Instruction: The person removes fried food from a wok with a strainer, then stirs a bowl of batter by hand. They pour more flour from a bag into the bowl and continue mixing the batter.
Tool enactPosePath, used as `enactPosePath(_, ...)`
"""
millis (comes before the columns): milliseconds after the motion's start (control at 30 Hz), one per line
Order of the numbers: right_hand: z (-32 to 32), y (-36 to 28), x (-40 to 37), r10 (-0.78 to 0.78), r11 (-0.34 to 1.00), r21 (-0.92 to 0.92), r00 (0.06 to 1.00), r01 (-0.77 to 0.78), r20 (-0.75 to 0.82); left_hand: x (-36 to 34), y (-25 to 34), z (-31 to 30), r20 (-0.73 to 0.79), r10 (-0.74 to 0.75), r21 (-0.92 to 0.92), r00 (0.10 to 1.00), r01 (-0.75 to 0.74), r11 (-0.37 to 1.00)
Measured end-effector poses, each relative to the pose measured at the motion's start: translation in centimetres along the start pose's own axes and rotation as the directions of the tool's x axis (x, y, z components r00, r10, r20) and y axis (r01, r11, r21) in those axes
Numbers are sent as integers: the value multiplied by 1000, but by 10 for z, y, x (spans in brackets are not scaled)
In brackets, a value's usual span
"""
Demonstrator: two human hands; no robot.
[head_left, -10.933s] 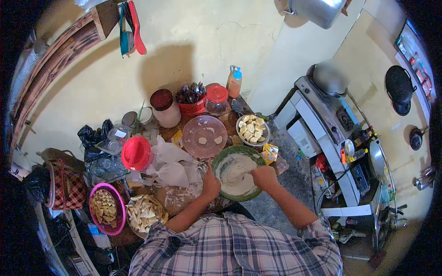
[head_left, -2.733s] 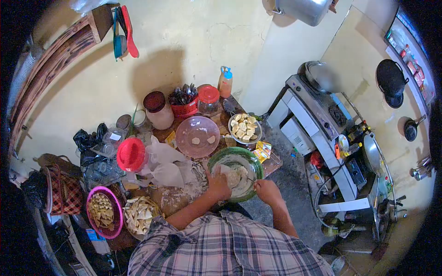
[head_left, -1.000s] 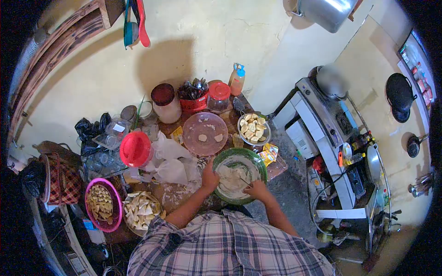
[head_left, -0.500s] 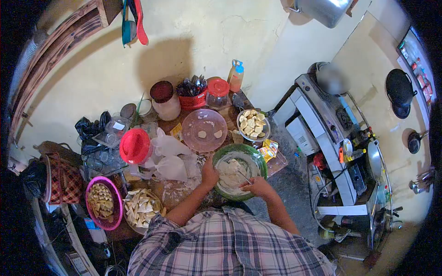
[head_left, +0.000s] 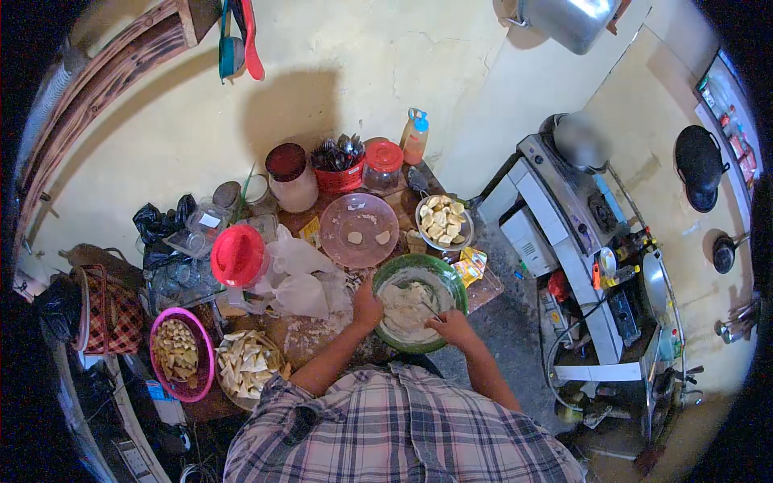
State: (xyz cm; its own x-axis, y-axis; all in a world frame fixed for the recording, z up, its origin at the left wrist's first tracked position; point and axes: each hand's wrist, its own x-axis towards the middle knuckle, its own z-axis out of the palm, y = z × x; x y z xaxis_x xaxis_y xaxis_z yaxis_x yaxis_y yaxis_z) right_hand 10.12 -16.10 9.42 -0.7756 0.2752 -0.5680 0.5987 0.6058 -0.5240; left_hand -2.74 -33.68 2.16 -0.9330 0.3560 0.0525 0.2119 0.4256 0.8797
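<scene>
A green bowl [head_left: 460, 291] of pale, thick batter [head_left: 403, 310] sits at the table's front edge. My left hand [head_left: 368, 307] grips the bowl's left rim. Near the right rim, my right hand [head_left: 452, 327] is closed around the thin metal handle of what looks like a spoon [head_left: 429, 307]; its far end is sunk in the batter. Behind the bowl is a pinkish plastic plate [head_left: 358, 211] with two small pale pieces on it. A metal bowl of pale cut pieces [head_left: 444, 220] stands behind on the right, beside a yellow packet [head_left: 471, 265].
Left of the bowl are white plastic bags [head_left: 299, 294] and a red-lidded container [head_left: 238, 254]. A pink basket [head_left: 211, 354] and a bowl of pale folded pieces [head_left: 250, 366] stand front left. Jars and a red cutlery basket [head_left: 340, 175] line the wall. A stove [head_left: 576, 197] is at right.
The spoon in my right hand has shifted slightly within the batter, its handle now more upright in view. My left hand stays on the bowl's rim. The whole view has shifted slightly.
</scene>
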Motion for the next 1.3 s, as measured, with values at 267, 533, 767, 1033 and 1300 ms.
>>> enactPosePath(267,15,9,4,-121,991,-90,955,100,-273,1,-6,2,7,28,-12,1000,-28,1000)
enactPosePath(533,15,2,0,-143,986,-130,939,107,-312,0,-9,3,-6,31,-25,999,-31,999)
enactPosePath(767,20,9,7,-135,984,-154,940,90,-314,1,-14,7,-26,22,-26,999,-22,999)
enactPosePath(1033,17,5,4,-160,978,-181,927,102,-341,0,-3,-2,-1,32,-58,999,-32,998)
enactPosePath(1300,17,5,7,-150,968,-240,932,71,-329,1,-10,3,-7,23,-81,1000,-23,996)
